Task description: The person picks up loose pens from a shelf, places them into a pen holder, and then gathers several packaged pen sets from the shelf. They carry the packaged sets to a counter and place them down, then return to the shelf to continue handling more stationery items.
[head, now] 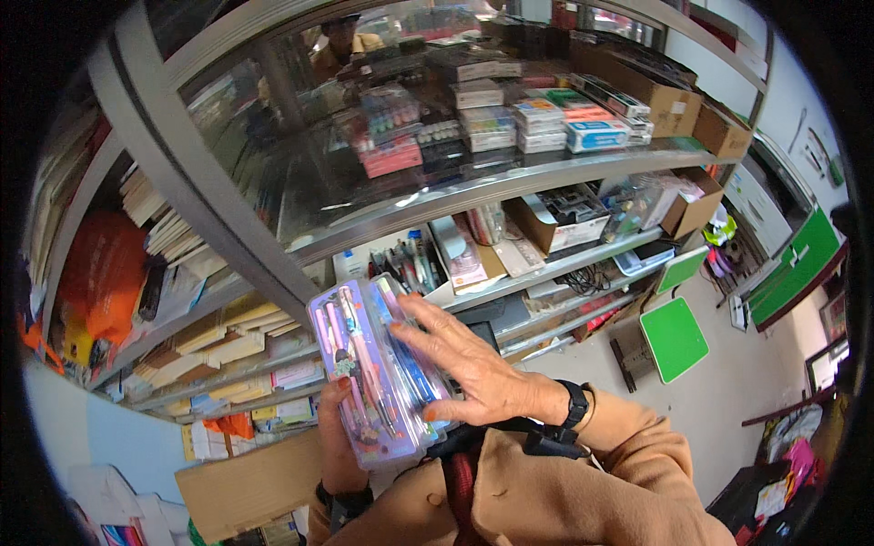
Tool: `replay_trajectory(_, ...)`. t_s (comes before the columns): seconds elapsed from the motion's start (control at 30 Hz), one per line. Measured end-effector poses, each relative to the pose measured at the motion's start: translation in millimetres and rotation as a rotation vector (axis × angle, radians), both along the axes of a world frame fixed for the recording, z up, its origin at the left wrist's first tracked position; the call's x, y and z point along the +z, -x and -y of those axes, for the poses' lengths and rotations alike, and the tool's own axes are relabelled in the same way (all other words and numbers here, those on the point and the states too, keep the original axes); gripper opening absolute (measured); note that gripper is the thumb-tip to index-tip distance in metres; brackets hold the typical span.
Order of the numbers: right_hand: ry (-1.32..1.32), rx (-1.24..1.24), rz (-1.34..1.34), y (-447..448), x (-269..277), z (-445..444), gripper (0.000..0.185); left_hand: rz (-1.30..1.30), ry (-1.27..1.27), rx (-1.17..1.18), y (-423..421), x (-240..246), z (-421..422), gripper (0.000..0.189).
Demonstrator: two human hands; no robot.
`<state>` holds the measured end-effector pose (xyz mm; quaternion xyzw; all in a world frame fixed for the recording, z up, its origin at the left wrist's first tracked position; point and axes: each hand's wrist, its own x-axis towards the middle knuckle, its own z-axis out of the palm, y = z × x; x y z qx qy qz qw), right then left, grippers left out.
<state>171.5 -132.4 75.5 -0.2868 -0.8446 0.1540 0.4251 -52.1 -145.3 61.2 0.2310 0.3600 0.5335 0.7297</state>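
A stack of clear plastic blister packs point(362, 368) with pens inside is held before my chest. The front pack has a purple backing and shows a pink pen point(356, 321) with ink refills beside it; packs with blue pens point(410, 368) lie against it on the right. My left hand point(334, 416) grips the stack from its lower left, thumb over the front and most fingers hidden behind. My right hand point(471, 362) lies across the right side of the packs, fingers spread and palm down; whether it grips a pack cannot be made out.
Ahead stands a metal-framed glass display shelf point(382, 218) with small product boxes point(539, 123). A white box of pens point(416, 266) sits on the shelf below. Stacked paper goods point(205, 341) fill the left shelves. A green-topped stool point(674, 339) stands to the right; a cardboard sheet point(252, 484) is lower left.
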Motion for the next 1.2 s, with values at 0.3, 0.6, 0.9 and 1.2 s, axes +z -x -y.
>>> replay_trajectory(0.3, 0.157, 0.137, 0.035, 23.7, -5.7, -10.0, 0.102, 0.013, 0.009, 0.034, 14.7, -7.3, 1.0, 0.049)
replay_trajectory(0.6, 0.180, 0.046, -0.196, 35.5, -8.1, -2.6, 0.092, 0.243, -0.096, -0.115, -7.2, -16.4, -1.3, 0.064)
replay_trajectory(0.9, 0.253, 0.077, -0.124, 47.6, 1.1, -2.1, 0.095, 0.390, -0.095, -0.136, -1.2, -26.3, 0.5, 0.048)
replay_trajectory(1.2, 0.511, 0.284, -0.300, 51.8, -28.1, -22.2, 0.112, 0.414, -0.142, 0.057, -7.9, -44.5, 8.7, 0.047)
